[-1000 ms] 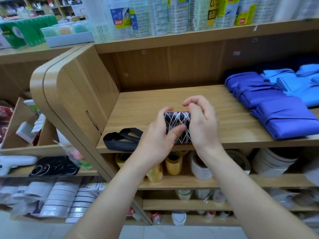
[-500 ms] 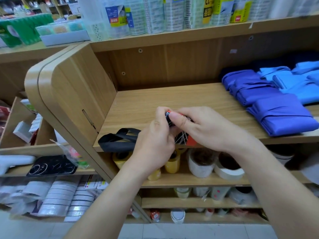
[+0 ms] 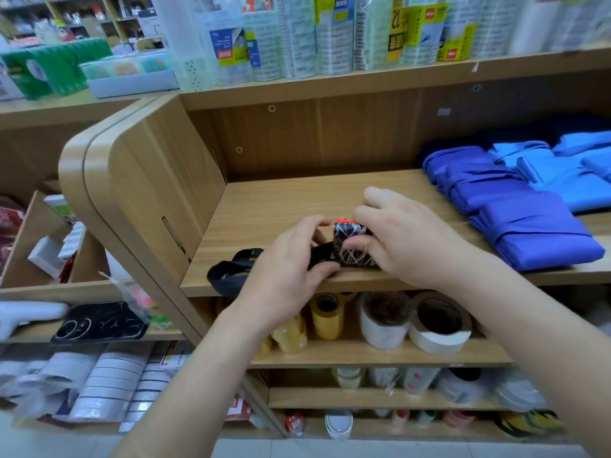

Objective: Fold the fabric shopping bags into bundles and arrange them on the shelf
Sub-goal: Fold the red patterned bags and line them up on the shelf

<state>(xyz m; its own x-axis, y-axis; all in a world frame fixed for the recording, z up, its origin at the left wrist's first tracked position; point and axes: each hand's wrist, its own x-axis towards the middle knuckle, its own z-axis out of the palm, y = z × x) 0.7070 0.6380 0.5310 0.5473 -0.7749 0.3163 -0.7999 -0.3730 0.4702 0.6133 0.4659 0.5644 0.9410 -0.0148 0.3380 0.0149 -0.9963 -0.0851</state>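
A small rolled bundle of black fabric with white lines and a red edge (image 3: 347, 243) sits at the front edge of the wooden shelf (image 3: 291, 206). My right hand (image 3: 410, 239) grips the bundle from the right, thumb pressed on its front. My left hand (image 3: 291, 262) holds the black strap (image 3: 322, 254) that comes off the bundle's left side. The strap's black loops (image 3: 231, 271) lie on the shelf to the left. Folded blue bags (image 3: 529, 229) are stacked on the right of the same shelf, lighter blue ones (image 3: 568, 170) behind them.
The shelf's curved wooden side panel (image 3: 142, 200) stands close on the left. Tape rolls (image 3: 436, 322) fill the shelf below. Packaged goods (image 3: 330, 31) line the shelf above. A black phone case (image 3: 99, 322) lies on the lower left shelf.
The bundle has been turned and set down near the shelf edge. My right hand shifted to grip it from the right, and my left hand has taken up the strap.
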